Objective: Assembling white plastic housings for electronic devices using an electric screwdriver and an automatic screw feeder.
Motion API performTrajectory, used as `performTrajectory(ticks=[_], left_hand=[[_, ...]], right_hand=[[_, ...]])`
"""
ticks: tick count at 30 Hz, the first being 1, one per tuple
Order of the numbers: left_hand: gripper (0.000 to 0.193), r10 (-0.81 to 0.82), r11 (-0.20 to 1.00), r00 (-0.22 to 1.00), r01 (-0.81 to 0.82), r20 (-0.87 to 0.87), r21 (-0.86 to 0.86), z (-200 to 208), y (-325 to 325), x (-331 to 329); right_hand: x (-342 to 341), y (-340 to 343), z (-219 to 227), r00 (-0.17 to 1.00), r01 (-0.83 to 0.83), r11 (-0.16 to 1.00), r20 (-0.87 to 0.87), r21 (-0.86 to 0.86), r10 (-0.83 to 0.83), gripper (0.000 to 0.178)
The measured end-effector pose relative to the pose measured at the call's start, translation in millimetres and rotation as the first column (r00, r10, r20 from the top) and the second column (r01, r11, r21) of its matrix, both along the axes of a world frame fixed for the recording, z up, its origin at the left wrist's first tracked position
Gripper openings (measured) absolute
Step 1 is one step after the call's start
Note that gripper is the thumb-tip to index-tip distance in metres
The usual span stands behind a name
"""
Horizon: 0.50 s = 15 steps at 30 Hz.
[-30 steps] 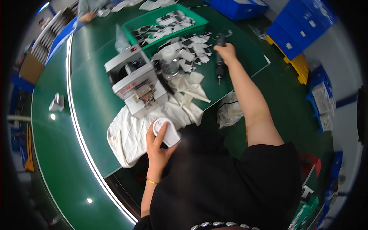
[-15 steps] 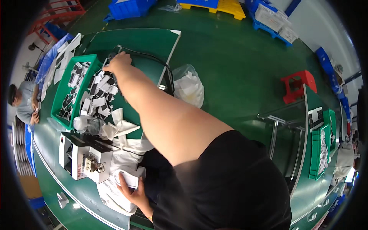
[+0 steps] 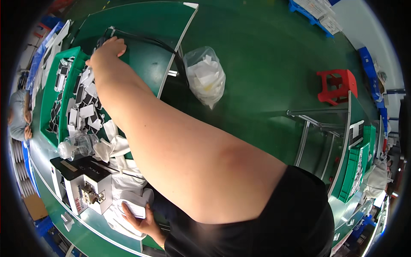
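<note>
Black cable (image 3: 141,39) on the far end of the green table (image 3: 145,17), running from under the right hand (image 3: 109,49) toward the table's edge. Right hand laid palm-down over the cable's end, fingers curled around something dark; whether clenched on it cannot be told. Just left of that hand, a green tray (image 3: 50,92) holding small black and white parts (image 3: 81,100), some spilled beside the forearm. Beyond the cable's far run, past the table edge, a clear plastic bag (image 3: 206,77) of white scraps on the green floor.

Left hand (image 3: 143,218) low at the near edge, fingers closed around a small white piece (image 3: 133,209), thumb on top. Directly under that grasp, a white cloth (image 3: 124,180). Just left of it, a white and black box-shaped machine (image 3: 81,184); beyond that, a clear plastic bottle (image 3: 79,145) lying on its side. Well apart to the right, a red stool (image 3: 338,85).
</note>
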<state>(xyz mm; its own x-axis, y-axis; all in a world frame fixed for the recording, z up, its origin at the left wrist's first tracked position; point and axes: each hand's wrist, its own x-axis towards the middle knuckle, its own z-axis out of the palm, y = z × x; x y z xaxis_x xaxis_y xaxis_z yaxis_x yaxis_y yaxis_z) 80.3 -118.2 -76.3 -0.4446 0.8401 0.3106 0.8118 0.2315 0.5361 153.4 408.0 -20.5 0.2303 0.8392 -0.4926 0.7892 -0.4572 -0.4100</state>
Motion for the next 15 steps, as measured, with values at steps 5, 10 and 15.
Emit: performTrajectory(ticks=[5,10,15], left_hand=[[0.078,0.107,0.994,0.994,-0.107,0.006,-0.022,2.7,-11.7,0.6],[0.082,0.103,0.994,0.991,-0.105,0.084,0.012,3.9,-9.8,11.9],[0.081,0.009,0.995,0.978,-0.030,0.208,0.095,16.1,14.4,18.9]], right_hand=[[-14.9,-10.6,-5.0,0.996,-0.036,0.997,-0.077,0.067,0.041,0.134],[4.4,-20.4,3.0,0.973,-0.116,0.976,-0.177,0.185,0.149,0.130],[21.4,44.9,-46.6,0.974,-0.176,0.933,-0.082,0.315,0.211,0.132]])
